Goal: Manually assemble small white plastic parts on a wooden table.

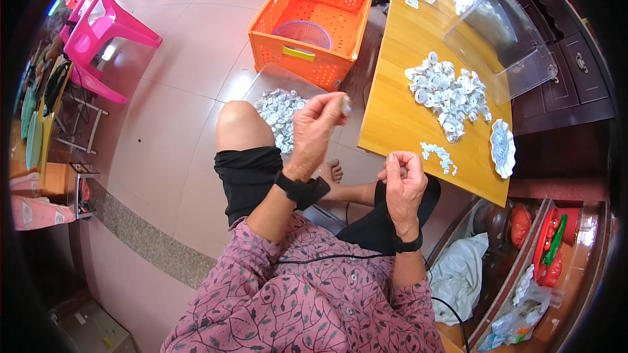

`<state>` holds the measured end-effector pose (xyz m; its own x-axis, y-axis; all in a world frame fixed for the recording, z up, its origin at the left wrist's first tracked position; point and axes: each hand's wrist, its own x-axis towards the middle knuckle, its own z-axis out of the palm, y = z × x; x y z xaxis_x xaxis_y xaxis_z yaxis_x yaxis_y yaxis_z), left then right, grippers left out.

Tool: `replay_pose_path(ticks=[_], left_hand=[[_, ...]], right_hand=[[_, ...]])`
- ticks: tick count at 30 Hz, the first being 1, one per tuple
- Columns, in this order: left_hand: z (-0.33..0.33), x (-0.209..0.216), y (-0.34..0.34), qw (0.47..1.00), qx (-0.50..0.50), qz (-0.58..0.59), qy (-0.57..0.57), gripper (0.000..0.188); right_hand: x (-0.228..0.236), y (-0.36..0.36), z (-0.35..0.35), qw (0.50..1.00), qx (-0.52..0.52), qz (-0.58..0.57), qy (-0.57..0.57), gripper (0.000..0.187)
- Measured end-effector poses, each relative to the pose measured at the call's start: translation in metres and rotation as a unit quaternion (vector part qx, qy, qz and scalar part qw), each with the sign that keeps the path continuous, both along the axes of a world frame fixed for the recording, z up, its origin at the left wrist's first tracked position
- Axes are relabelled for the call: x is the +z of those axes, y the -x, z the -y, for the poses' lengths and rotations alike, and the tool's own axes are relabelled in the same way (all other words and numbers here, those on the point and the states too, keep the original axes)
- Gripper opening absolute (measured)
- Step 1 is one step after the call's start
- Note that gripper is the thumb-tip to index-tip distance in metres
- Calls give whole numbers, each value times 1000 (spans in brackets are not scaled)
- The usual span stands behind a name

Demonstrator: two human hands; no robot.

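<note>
My left hand is raised in front of my knees, thumb and fingers pinching a small white plastic piece. Close to the table's near edge, my right hand has its fingers curled together; whatever they may hold is hidden. On the wooden table lies a heap of white round plastic parts. Nearer to me is a small scatter of pale little pieces. A white scalloped dish at the right edge holds more small pieces. Below my left hand, many grey-white parts fill a clear tray on the floor.
An orange crate with a purple basket inside stands beyond the tray. A clear plastic bin rests tilted on the table's right side. A pink chair stands at left. Open shelving with bags is at lower right.
</note>
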<state>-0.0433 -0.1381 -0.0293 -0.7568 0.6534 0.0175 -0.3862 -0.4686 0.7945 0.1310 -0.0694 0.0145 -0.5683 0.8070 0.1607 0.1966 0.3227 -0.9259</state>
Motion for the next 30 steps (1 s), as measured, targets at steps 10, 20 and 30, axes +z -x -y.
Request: replay_pose_path(ticks=[10,20,30], left_hand=[[29,-40,61,956,222,35,188,38],[4,-34,24,973,135,-52,178,26],[-11,-24,-34,964,84,-200,156,16]], right_hand=[[-16,-14,0,1000,-9,3,16,10],[-28,-39,-13,997,-51,-2,-56,7],[-27,-61,-47,901,-149,172,-369,21]])
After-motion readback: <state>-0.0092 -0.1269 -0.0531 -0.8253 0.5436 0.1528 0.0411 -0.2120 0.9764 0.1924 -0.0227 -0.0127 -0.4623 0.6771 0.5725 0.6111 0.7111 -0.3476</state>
